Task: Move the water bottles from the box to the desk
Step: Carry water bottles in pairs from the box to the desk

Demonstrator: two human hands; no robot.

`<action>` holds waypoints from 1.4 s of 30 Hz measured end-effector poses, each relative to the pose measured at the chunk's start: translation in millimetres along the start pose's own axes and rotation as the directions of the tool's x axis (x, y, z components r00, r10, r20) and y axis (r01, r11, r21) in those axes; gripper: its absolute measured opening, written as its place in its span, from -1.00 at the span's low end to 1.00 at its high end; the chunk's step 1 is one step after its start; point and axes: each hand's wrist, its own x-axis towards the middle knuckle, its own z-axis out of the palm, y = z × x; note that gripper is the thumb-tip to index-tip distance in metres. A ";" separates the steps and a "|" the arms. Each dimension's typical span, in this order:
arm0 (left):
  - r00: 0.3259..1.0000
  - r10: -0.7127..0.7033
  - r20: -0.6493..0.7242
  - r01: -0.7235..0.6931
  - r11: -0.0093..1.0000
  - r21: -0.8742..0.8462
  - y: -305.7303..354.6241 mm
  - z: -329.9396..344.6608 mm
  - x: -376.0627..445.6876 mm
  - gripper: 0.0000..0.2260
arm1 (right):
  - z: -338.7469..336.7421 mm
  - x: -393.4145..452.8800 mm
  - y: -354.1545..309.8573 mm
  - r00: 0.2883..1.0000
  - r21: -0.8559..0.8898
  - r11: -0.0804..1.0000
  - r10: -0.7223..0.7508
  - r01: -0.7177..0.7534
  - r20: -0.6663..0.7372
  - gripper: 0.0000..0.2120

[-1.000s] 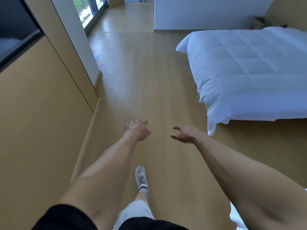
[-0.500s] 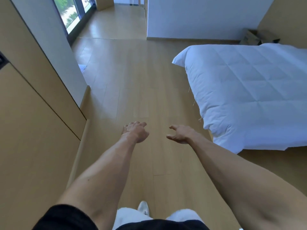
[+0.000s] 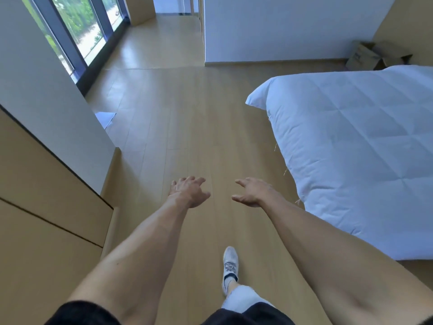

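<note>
Both my arms reach forward over the wooden floor. My left hand [image 3: 189, 191] hangs with loosely curled fingers and holds nothing. My right hand [image 3: 252, 192] is spread, palm turned inward, and is empty too. An open brown cardboard box [image 3: 372, 56] stands on the floor at the far right, behind the bed's far corner; what is inside it cannot be seen. No water bottle and no desk are in view.
A bed with a white quilt [image 3: 365, 146] fills the right side. Wooden cabinets [image 3: 46, 207] and a white wall run along the left, with a tall window [image 3: 79, 26] beyond. A white sheet [image 3: 105, 117] lies on the floor by the wall. My shoe [image 3: 230, 261] steps forward.
I have walked forward along the floor between cabinets and bed; the box at the far right has come into fuller view. Both hands stay empty, and a foot has swung forward.
</note>
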 end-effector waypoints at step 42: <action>0.986 0.166 -0.014 -0.165 0.985 0.059 -66.1 -410.3 755.2 -0.40 | -446.9 692.2 -50.7 0.983 0.079 0.981 0.178 -0.175 -0.037 -0.30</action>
